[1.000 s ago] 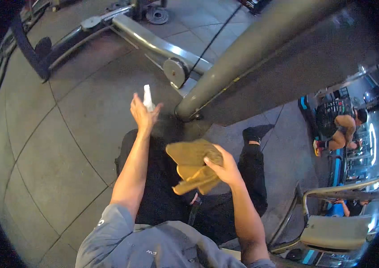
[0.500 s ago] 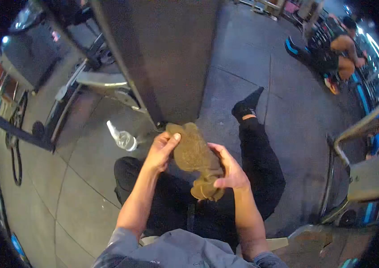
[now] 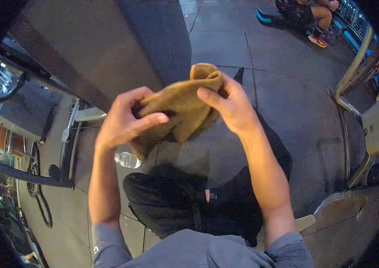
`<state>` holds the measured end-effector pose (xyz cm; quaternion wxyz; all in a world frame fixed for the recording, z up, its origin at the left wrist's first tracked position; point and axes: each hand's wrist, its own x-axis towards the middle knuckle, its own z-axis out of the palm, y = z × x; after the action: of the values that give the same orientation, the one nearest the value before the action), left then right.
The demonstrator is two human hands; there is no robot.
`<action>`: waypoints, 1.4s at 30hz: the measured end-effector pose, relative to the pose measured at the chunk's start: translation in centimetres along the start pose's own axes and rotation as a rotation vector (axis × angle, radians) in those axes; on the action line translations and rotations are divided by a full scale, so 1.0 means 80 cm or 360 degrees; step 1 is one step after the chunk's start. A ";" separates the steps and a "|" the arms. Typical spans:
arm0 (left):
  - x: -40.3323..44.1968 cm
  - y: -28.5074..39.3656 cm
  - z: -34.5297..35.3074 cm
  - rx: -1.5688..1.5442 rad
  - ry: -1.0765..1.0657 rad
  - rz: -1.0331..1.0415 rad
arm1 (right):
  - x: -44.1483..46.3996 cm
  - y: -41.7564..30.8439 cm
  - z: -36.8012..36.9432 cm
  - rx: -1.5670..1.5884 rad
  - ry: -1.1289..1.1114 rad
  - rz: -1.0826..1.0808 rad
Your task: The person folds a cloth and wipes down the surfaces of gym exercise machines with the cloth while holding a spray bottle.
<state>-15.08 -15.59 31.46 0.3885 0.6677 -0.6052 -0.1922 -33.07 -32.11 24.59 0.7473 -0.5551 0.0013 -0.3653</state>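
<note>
"Brown folded piece of soft fabric (image 3: 178, 102), up at twelve o'clock from the person's black-trousered lap (image 3: 165, 203). What's going on?"

"Both hands grip it: left hand (image 3: 124, 119) at the fabric's eight o'clock, right hand (image 3: 234, 107) at its three, thumbs in front, other fingers mostly hidden."

"Which step is this?"

"Spreading and handling it, I'd judge. Any next move calls for firm holds, since the lower folds hang loose."

"And that clear plastic bottle (image 3: 129, 160)?"

"On the grey floor (image 3: 223, 49), at the fabric's seven o'clock."
</note>
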 end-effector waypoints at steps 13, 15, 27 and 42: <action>-0.028 -0.005 -0.017 0.1146 -0.0110 -0.0296 | -0.066 -0.046 0.026 -0.0753 -0.0166 -0.0051; -0.032 -0.006 -0.018 0.0472 -0.0128 -0.0520 | -0.098 -0.038 0.042 -0.0774 -0.0357 -0.0050; -0.041 -0.019 -0.006 0.0002 -0.0034 -0.0012 | -0.155 0.039 0.064 -0.0829 -0.0282 0.0168; -0.035 0.012 -0.006 0.0175 -0.0598 0.0202 | -0.076 0.032 0.011 -0.1129 -0.0971 0.0240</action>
<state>-15.95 -12.71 31.87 0.2429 0.6009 -0.7175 -0.2552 -35.79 -27.73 20.35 0.5022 -0.8564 -0.0531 -0.1071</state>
